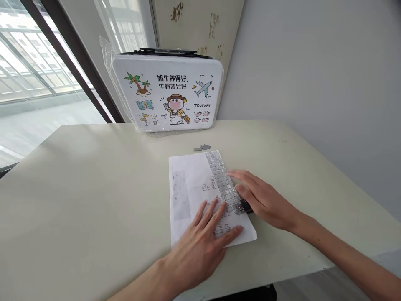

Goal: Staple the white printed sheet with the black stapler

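A printed paper sheet lies on the table with rows of silvery staples packed along its right edge. Across its lower part my left hand is spread flat, its fingertips close to the staples. My right hand reaches in from the right with its fingers stretched out, fingertips at the stapled edge. Partly hidden beneath that hand, a black stapler has its metal front end over the sheet's right edge. Whether the palm touches the stapler cannot be seen.
Several short grey staple strips lie just beyond the sheet. A white cartoon-printed case in clear plastic stands upright at the back of the pale table. A grey wall rises to the right, and a window is on the left.
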{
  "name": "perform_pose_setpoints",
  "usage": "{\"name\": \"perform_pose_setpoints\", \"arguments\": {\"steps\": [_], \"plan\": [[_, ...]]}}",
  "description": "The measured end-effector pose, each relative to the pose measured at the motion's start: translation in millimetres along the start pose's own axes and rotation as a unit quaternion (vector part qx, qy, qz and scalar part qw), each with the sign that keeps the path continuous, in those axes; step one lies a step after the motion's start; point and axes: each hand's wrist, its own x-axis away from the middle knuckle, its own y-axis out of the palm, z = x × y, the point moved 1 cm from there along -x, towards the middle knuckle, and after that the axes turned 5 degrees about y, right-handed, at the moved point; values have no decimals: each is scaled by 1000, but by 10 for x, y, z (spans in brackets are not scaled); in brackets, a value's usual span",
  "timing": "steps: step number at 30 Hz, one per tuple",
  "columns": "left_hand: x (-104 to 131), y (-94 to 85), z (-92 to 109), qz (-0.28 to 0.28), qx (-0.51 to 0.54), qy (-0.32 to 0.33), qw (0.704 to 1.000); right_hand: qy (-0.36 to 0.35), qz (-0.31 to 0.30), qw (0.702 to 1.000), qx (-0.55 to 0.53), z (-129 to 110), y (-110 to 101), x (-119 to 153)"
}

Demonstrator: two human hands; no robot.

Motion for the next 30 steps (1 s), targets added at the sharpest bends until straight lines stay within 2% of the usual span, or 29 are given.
{"name": "perform_pose_setpoints", "arguments": {"steps": [5, 9, 15, 17, 20, 22, 24, 27, 30], "plan": [[132, -115, 39, 0, -20, 0, 1000, -107, -9, 994, 32, 292, -11, 252], [249, -217, 51, -4, -41, 4, 999, -109, 15, 994, 16, 541, 26, 314], [453, -369, -7, -6, -62, -1, 998, -24, 70, 996, -46, 764, 56, 208], [562, -427, -142, 8, -71, -22, 997, 17, 97, 993, -64, 828, 41, 121], [770, -524, -450, 45, -107, -94, 989, 81, 142, 981, -100, 915, -9, -19], [898, -577, -624, 38, -132, -116, 984, 123, 174, 967, -137, 961, -47, -85], [974, -607, -704, 20, -142, -117, 983, 162, 211, 948, -176, 997, -75, -114], [921, -594, -631, -10, -154, -95, 984, 196, 252, 924, -212, 1030, -97, -101], [659, -507, -451, -20, -152, -68, 986, 208, 257, 918, -221, 1021, -122, -45]]}}
